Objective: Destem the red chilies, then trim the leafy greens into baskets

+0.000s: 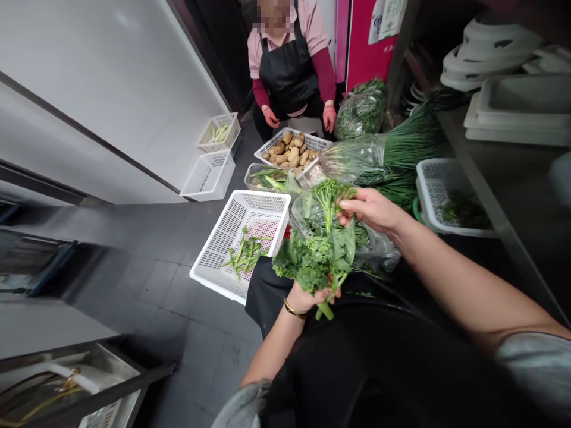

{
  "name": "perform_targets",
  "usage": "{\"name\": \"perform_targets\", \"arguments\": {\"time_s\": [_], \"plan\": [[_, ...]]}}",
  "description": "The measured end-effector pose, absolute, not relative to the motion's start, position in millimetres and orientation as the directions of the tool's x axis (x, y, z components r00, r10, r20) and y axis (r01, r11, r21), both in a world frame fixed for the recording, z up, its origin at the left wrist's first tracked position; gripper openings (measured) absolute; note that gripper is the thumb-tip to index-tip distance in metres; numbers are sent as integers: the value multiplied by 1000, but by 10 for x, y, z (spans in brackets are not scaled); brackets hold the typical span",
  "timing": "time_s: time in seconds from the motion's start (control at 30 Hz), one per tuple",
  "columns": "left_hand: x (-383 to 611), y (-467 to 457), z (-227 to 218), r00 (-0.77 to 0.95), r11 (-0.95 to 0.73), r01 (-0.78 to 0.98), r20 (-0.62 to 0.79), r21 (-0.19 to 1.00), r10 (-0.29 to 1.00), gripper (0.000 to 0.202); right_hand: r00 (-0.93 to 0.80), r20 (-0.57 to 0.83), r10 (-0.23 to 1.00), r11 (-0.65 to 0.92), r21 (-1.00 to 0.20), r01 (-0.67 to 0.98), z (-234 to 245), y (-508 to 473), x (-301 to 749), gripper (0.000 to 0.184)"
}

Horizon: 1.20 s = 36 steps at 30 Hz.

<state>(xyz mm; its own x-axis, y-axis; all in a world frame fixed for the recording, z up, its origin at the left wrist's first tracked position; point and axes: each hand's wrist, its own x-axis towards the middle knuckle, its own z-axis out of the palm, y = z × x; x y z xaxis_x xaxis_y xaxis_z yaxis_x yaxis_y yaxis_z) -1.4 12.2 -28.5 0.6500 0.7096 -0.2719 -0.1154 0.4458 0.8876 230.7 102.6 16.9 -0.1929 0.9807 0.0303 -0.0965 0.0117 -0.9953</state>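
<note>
My left hand [312,295] is closed round the stems of a leafy green bunch of broccolini [307,258] above my lap. The bunch hides part of its fingers. Higher up, my right hand [368,209] pinches a single broccolini sprig [329,199] with a green floret on top. Just left of my knee stands a white perforated basket [214,252] with several trimmed stems [245,252] in it. Behind the sprig lies a clear plastic bag [379,246] with more greens.
Across from me sits a person [289,65] in a black apron and pink gloves, behind a basket of potatoes [292,151]. Bundled green stalks [401,145] lie at the right, near a metal shelf [499,202]. Two white baskets [209,175] stand by the wall.
</note>
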Motion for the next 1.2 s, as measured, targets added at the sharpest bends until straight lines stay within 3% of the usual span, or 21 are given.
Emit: {"name": "perform_targets", "arguments": {"time_s": [0.07,0.13,0.2,0.27,0.33,0.37,0.43,0.5,0.53,0.6,0.67,0.77,0.87,1.0,1.1,1.2], "plan": [[22,103,-291,644,461,-78,-308,884,700,39,-189,66,980,74,-997,34,148,1018,2324,30],[81,77,-310,627,477,-81,-327,875,707,40,-127,214,969,240,-937,254,121,943,2288,23],[141,53,-340,618,510,-170,-312,843,722,43,-202,451,870,492,-752,440,103,828,2239,14],[154,58,-356,602,552,-321,-285,769,746,44,-376,605,702,707,-533,464,88,729,2263,18],[62,114,-328,550,555,-440,-276,706,788,44,-361,641,677,718,-470,513,37,699,2450,20],[-36,165,-294,497,530,-460,-288,712,819,43,-240,622,746,611,-495,618,-16,717,2620,19],[-329,319,-208,339,456,-429,-329,780,881,39,169,484,859,130,-525,841,-190,795,3088,22],[-702,533,-143,151,395,-327,-365,859,919,32,415,196,889,-337,-334,880,-437,877,3626,30],[-891,655,-134,54,372,-262,-371,890,927,28,457,11,889,-446,-199,873,-569,903,3871,32],[-1229,897,-181,-159,323,-139,-343,936,926,22,536,-336,775,-567,7,824,-810,930,4220,33],[-1489,1087,-295,-372,359,-53,-352,932,859,17,538,-453,711,-572,73,817,-968,960,4313,45],[-1765,1218,-503,-554,447,-1,-372,895,744,20,394,-372,840,-429,-13,903,-985,1074,4047,63],[-1954,1232,-629,-610,495,5,-389,869,690,25,147,-278,949,-193,-146,970,-796,1212,3604,56],[-2027,1297,-589,-624,472,7,-365,882,691,28,-119,-111,987,77,-328,942,-486,1240,3098,44],[-1800,1355,-483,-553,431,-25,-372,902,746,23,-237,-77,968,152,-572,806,-322,1114,2667,32],[-1239,1268,-418,-342,410,-127,-428,903,837,22,-355,-154,922,36,-880,473,-241,970,2085,38]]}}
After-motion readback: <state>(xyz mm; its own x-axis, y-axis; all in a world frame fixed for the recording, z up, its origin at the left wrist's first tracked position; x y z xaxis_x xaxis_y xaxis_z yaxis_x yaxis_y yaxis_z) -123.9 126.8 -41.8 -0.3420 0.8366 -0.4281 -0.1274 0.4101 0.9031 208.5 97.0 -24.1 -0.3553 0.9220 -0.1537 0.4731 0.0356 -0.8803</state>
